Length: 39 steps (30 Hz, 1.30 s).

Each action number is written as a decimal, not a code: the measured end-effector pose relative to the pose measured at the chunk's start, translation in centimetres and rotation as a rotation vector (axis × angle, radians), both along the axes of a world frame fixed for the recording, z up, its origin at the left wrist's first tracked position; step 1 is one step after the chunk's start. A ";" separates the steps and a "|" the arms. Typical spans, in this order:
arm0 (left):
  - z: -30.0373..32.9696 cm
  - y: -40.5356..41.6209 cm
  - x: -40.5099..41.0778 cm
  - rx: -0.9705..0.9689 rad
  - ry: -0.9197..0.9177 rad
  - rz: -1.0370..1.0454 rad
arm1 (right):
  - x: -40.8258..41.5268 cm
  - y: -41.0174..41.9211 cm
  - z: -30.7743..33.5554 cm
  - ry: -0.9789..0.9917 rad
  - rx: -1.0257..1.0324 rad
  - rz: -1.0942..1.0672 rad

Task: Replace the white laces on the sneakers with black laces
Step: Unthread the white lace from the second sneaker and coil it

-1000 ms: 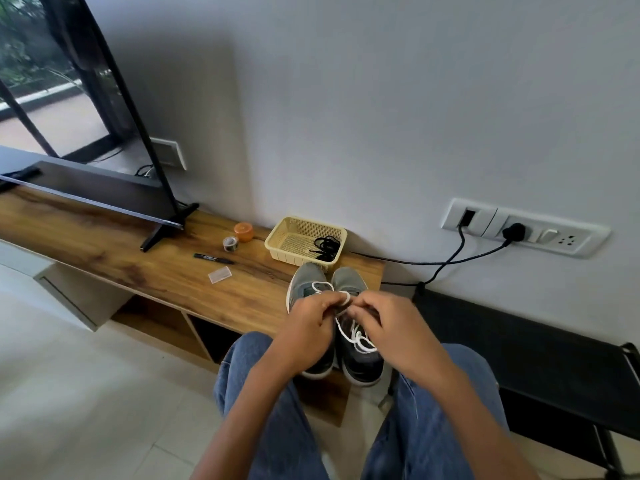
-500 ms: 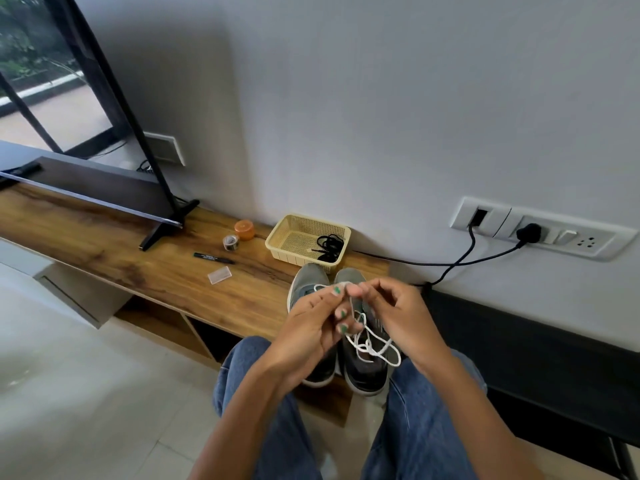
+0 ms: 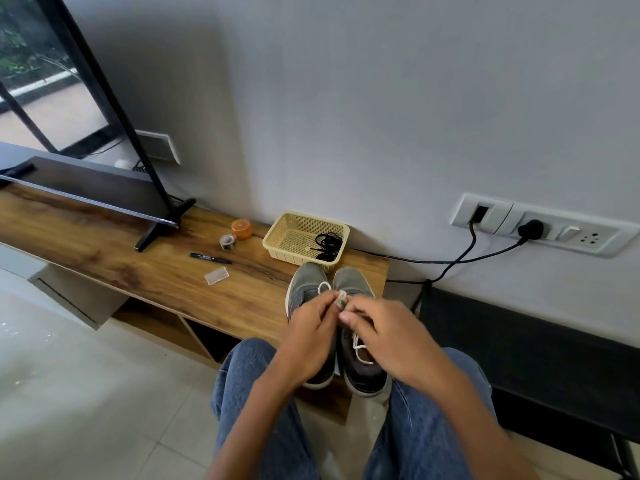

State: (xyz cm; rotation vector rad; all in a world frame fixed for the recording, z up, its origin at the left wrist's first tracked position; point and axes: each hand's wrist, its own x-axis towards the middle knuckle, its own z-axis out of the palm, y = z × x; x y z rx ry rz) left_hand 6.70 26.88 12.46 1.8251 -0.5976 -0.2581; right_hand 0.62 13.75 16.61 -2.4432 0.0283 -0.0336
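Observation:
Two grey sneakers stand side by side at the near edge of the wooden bench, toes toward the wall: the left sneaker [image 3: 304, 284] and the right sneaker [image 3: 356, 370]. My left hand [image 3: 311, 336] and my right hand [image 3: 384, 336] meet above them, and both pinch the white lace [image 3: 341, 295] between fingertips. More white lace [image 3: 360, 348] lies loose over the right sneaker. Black laces [image 3: 327, 244] are coiled in the yellow basket [image 3: 294, 233] behind the shoes.
On the wooden bench [image 3: 156, 271] lie a black marker [image 3: 209, 258], a small clear packet [image 3: 216, 275], a tape roll [image 3: 227, 242] and an orange cup [image 3: 241, 229]. A TV stand foot [image 3: 162, 225] rests at the left. Black cables [image 3: 460, 258] run to the wall sockets.
My hands had lifted with the loose white lace hanging from them half a second ago; now they are back down on the sneakers, close together on the lace.

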 end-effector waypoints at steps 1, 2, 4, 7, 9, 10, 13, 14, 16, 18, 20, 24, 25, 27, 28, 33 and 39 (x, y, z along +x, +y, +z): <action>-0.1 0.0 -0.1 0.010 0.010 -0.019 | 0.2 -0.5 0.4 -0.024 -0.017 -0.021; -0.2 0.0 -0.2 -0.002 0.029 -0.034 | 0.5 -0.9 0.7 -0.045 -0.024 -0.044; 0.0 -0.1 -0.4 -0.061 0.109 -0.068 | 1.0 -1.7 0.7 -0.084 -0.007 -0.086; 0.8 -0.2 -0.5 -0.209 0.349 -0.149 | 1.7 -2.4 0.1 -0.145 0.093 -0.132; 1.4 -0.2 -0.8 -0.364 0.521 -0.145 | 2.1 -2.3 -0.5 -0.177 0.199 -0.172; 1.8 -0.3 -0.9 -0.466 0.607 -0.123 | 2.1 -2.1 -0.8 -0.184 0.243 -0.186; 2.4 -0.6 -0.9 -0.829 0.829 -0.024 | 1.7 -1.6 -2.1 -0.096 0.247 -0.147; 2.4 -0.6 -0.7 -0.909 0.853 0.019 | 1.4 -1.3 -2.5 -0.047 0.224 -0.110; 2.4 -0.7 -0.5 -0.959 0.829 0.102 | 0.7 -0.6 -3.1 0.049 0.203 -0.030; 2.2 -0.9 -0.5 -0.877 0.738 0.123 | 0.1 0.1 -3.3 0.124 0.186 0.043; 1.8 -1.3 -0.7 -0.697 0.568 0.135 | -0.2 0.4 -3.0 0.149 0.147 0.089; 0.3 -1.2 -0.9 -0.252 0.110 0.119 | -0.1 -0.2 -1.3 0.083 0.091 0.071; 0.0 -1.1 -1.0 -0.160 0.040 0.100 | 0.0 -0.5 -0.8 0.055 0.083 0.058; -0.4 -0.9 -1.0 -0.058 -0.023 0.056 | 0.2 -1.1 -0.3 0.002 0.068 0.029; -0.6 -0.8 -1.0 -0.048 -0.017 0.025 | 0.3 -1.4 0.0 -0.023 0.064 0.011; 0.0 -0.5 -1.2 -0.231 0.356 -0.081 | 1.2 -3.1 -0.1 -0.131 0.121 -0.122; 2.1 -1.0 -1.5 -0.821 0.786 0.028 | 1.3 -2.2 -2.5 -0.061 0.157 -0.184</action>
